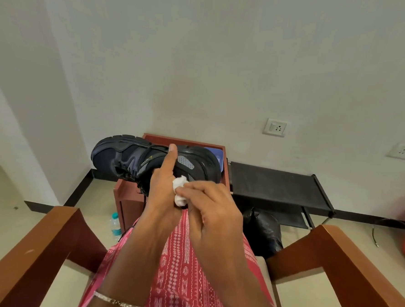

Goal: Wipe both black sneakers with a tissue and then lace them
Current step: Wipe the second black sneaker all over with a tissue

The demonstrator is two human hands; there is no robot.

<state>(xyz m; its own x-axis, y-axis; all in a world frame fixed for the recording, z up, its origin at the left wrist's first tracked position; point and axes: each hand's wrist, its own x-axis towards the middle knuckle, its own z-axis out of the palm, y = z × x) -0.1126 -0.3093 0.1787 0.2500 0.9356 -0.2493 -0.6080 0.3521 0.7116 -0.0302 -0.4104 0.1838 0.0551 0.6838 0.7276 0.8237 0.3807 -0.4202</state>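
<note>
While the black mesh-and-rubber sneaker (125, 157) is held up above the lap, lying on its side with the toe to the left, the wiping step looks to be in hand. Its loose black laces (130, 175) hang in a bunch below the tongue, so lacing is not yet done. The crumpled white tissue (179, 188) touches the sneaker's side near the heel. The right hand (212, 208) pinches this wad with narrowly curled fingers. The left hand (164, 186) grips the sneaker, thumb straight up along its side, the other fingers hidden. Next, the wad probably needs dragging along the upper while the left hand turns the sneaker. No second sneaker shows. A reddish-brown wooden cabinet (126, 196) stands behind.
</note>
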